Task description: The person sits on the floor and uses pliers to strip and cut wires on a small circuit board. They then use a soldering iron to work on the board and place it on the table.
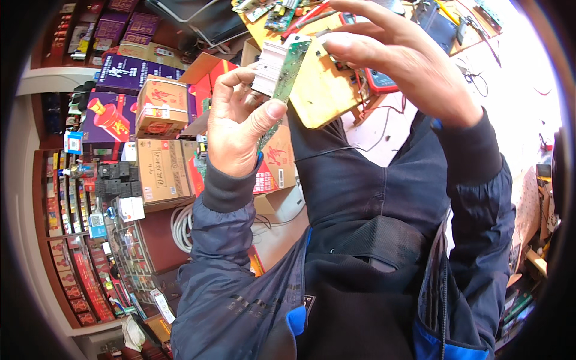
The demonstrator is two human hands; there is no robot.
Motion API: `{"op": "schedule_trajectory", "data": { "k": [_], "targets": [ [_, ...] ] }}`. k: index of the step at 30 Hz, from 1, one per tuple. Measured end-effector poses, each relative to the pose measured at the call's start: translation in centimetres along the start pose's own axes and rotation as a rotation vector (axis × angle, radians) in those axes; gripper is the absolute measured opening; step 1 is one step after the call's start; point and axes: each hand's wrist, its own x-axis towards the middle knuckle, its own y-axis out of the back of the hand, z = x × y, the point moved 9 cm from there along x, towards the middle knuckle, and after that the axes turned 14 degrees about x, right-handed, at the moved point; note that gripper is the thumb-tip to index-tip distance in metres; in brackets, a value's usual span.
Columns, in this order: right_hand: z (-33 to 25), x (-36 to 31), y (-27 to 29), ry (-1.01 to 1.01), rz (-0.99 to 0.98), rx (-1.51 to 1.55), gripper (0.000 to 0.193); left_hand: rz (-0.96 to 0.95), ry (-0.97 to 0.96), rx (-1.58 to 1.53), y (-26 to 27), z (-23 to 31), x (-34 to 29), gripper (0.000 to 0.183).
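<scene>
My left hand (pixel 235 129) grips a long, narrow green circuit board (pixel 291 67) by its lower part, the thumb pressed against its face and the other fingers behind it. The board is tilted, its upper end leaning to the right. A ribbed silver heat sink (pixel 268 67) stands out along its left side. My right hand (pixel 399 57) is raised just right of the board's upper end. Its fingers are stretched and apart, holding nothing, and their tips appear close to the board without a clear touch.
Beneath the hands is a yellow wooden tabletop (pixel 321 99), with a red-rimmed meter (pixel 381 82) at its right side. Another circuit board (pixel 281 17) and red-handled tools lie at its far edge. Cardboard boxes (pixel 161 171) are stacked on the left. A thin black cable (pixel 354 147) crosses near my legs.
</scene>
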Motion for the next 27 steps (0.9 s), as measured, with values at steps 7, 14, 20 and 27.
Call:
{"op": "schedule_trajectory", "data": {
  "k": [7, 14, 20, 27],
  "targets": [
    [6.6, -4.0, 1.1, 0.02, 0.174, 0.39, 0.046, 0.135, 0.091, -0.204, 1.7, -0.5, -0.3, 0.05],
    [8.8, -5.3, -4.3, 0.015, 0.275, 0.553, 0.022, 0.229, 0.107, -0.128, 0.2, -0.9, -1.8, 0.048],
    [10.9, -5.8, -5.3, -0.023, 0.327, 0.532, 0.022, 0.241, 0.034, -0.005, -1.7, -0.9, -3.3, 0.052],
    [11.3, -6.1, -5.2, -0.02, 0.334, 0.511, 0.018, 0.276, 0.032, 0.0, -2.6, -1.2, -4.1, 0.054]
  ]
}}
